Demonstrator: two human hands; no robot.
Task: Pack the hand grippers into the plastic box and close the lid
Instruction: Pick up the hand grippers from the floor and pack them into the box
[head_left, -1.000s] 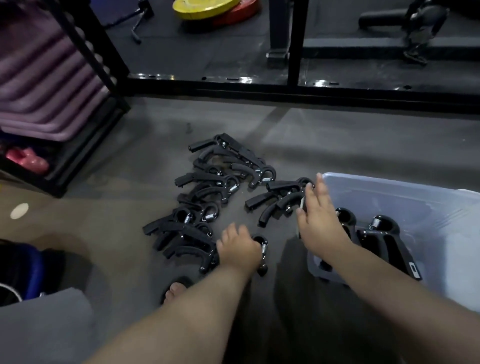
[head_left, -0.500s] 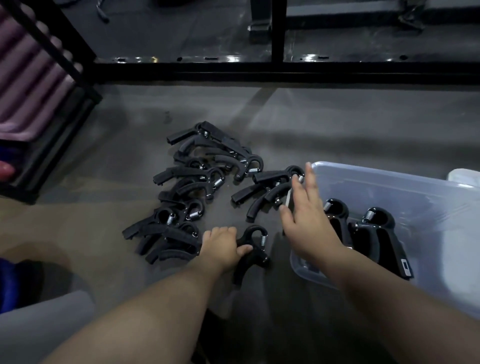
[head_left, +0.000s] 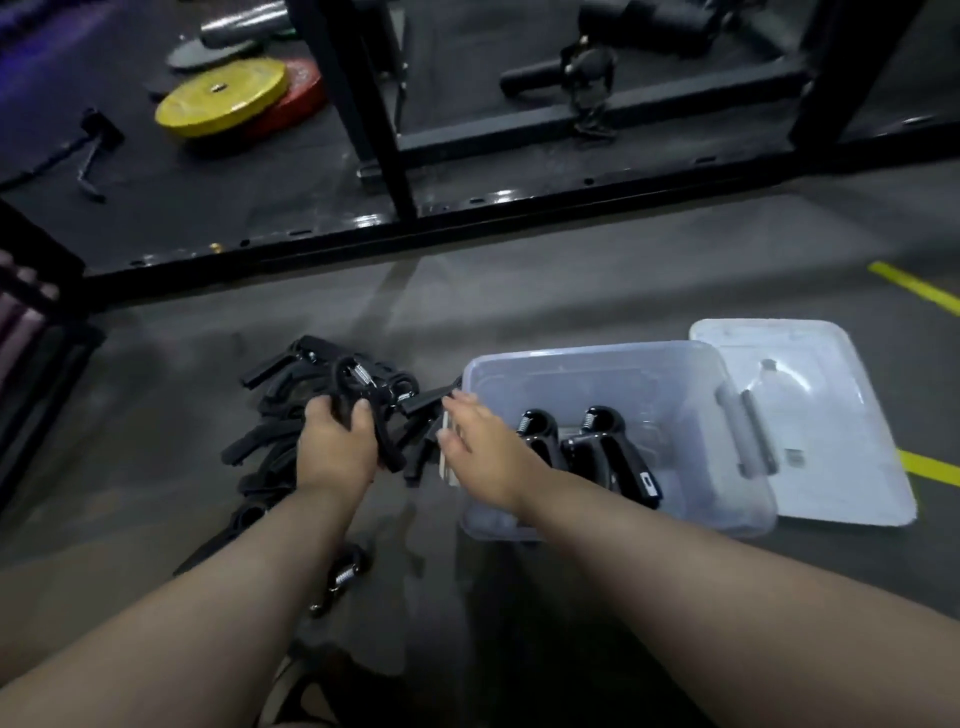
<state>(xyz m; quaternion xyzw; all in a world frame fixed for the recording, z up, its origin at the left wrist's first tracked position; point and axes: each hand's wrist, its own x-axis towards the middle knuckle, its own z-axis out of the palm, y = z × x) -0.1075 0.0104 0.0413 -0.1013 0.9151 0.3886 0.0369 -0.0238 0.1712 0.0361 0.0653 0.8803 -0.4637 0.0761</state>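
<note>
One black, steel-sprung hand gripper (head_left: 385, 439) is clasped in the left hand (head_left: 335, 451); right hand (head_left: 485, 453) straight-fingered.

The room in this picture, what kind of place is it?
Most likely a gym: a round yellow weight plate lies on a round red weight plate, a black steel rack frame stands nearby, and black spring hand grippers lie piled beside the clear plastic box.

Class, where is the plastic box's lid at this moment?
Head view, right side: the lid lies flat on the floor, directly right of the open plastic box.
</note>
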